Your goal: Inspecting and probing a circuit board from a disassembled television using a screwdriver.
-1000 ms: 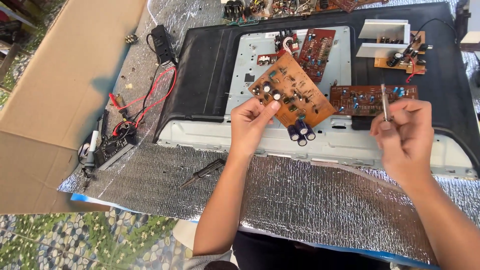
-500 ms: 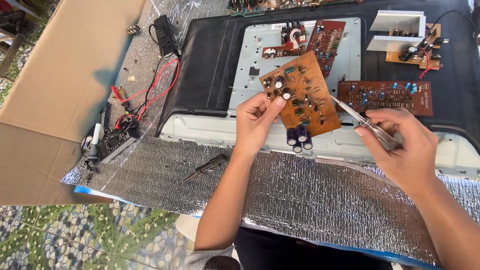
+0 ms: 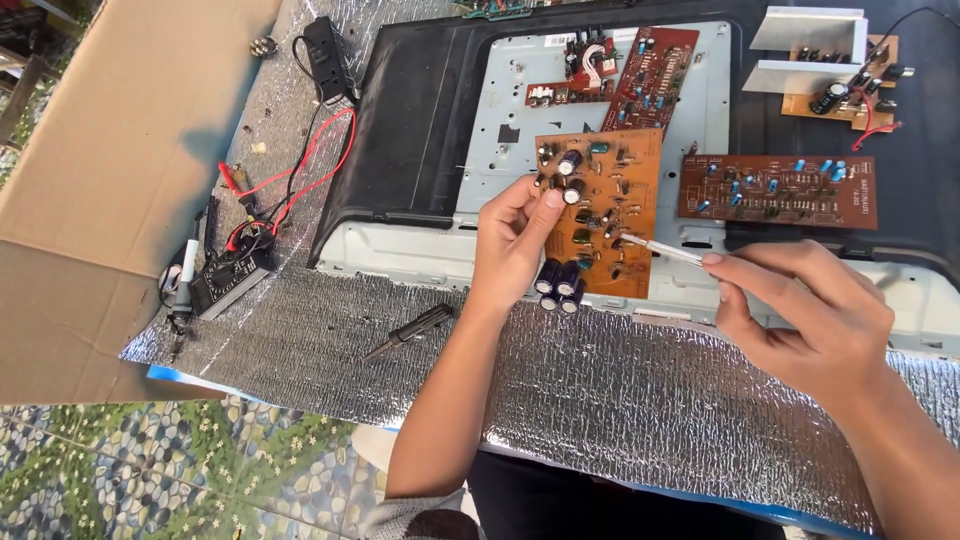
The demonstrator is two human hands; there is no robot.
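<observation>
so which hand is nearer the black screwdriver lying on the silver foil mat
Left. The left hand holds the orange circuit board just above and right of the black screwdriver; the right hand is far right.

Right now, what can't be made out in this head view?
- Left edge of the orange circuit board: covered by the left hand.
- Grip end of the tweezers: hidden inside the right hand.
- Which part the tweezer tips touch: too small.
- Board at top: cut off by the frame edge.
</observation>
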